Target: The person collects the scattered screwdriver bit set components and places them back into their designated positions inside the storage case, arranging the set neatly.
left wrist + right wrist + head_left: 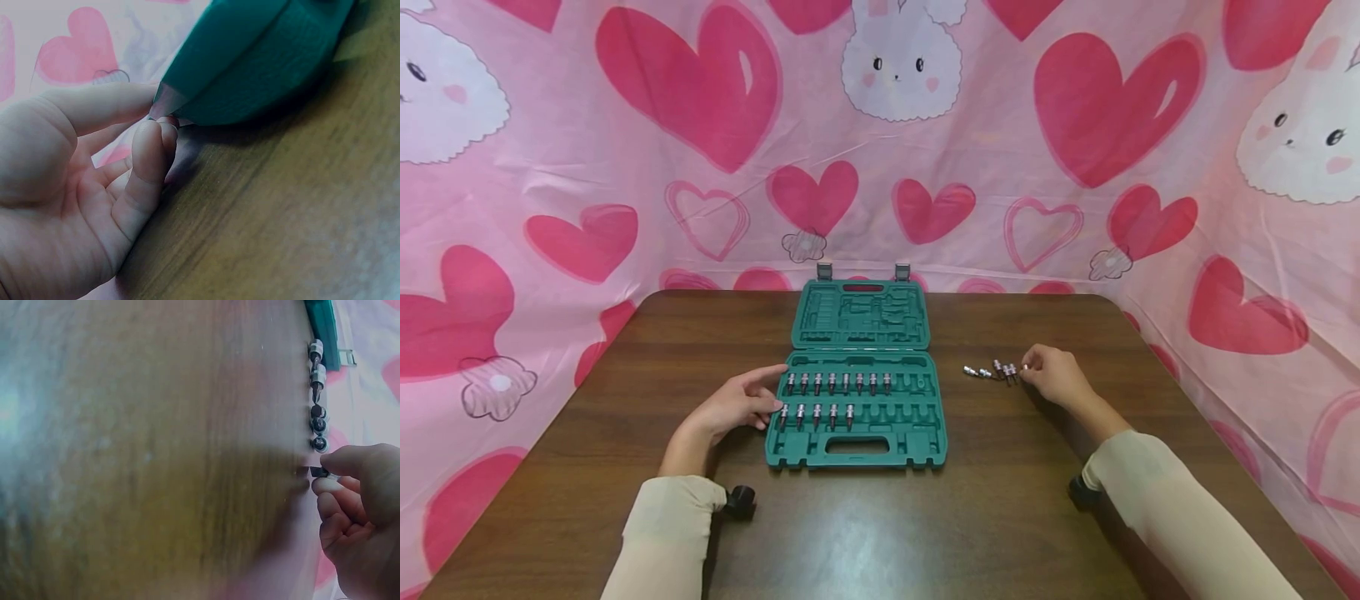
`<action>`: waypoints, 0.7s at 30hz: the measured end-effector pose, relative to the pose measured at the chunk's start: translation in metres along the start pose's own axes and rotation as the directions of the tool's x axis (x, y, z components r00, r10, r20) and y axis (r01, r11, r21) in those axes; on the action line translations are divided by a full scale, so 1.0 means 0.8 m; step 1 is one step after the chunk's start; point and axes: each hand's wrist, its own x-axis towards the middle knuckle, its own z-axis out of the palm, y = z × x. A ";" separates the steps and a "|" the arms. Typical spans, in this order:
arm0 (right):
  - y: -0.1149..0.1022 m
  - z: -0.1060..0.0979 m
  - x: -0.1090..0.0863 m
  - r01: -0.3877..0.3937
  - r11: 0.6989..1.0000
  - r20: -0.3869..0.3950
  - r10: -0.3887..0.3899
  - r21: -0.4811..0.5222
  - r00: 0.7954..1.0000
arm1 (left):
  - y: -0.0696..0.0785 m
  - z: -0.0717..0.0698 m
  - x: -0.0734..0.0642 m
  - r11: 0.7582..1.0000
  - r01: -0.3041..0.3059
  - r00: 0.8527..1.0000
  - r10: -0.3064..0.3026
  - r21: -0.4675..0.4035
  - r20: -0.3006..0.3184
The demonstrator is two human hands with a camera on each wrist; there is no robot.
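Note:
A green bit socket case (898, 439) lies unfolded on the table, with its empty lid (861, 333) toward the back. Two rows of bit sockets fill part of the base: the upper row (832, 382) reaches further right than the lower row (817, 414). My left hand (733, 406) holds the left edge of the base between thumb and fingers. To the right of the case, my right hand (1054, 373) pinches a bit socket (320, 470) with thumb and index finger, its dark tip showing. Several loose bit sockets (998, 367) lie just left of that hand.
The brown wooden table (850, 533) ends at a pink curtain (865, 142) with hearts and rabbits at the back and sides. Two latches (902, 272) stick up from the lid's far edge. Empty slots (898, 414) show on the right of the base.

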 end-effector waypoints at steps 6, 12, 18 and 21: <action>-0.006 0.003 0.005 0.014 1.000 -0.065 -0.014 0.010 0.998 | 0.000 0.001 -0.001 1.000 -0.002 1.000 0.003 0.004 -0.002; -0.023 0.007 0.012 0.037 0.998 -0.117 -0.030 0.057 0.993 | 0.001 -0.001 -0.002 1.000 -0.004 1.000 0.004 0.014 0.001; -0.041 0.017 0.015 0.082 0.994 -0.150 -0.071 0.070 0.986 | 0.004 0.001 -0.003 1.000 -0.015 1.000 0.015 0.001 0.007; -0.048 0.021 0.015 0.092 0.992 -0.169 -0.077 0.084 0.983 | 0.006 0.001 -0.004 1.000 -0.014 1.000 0.014 -0.007 0.010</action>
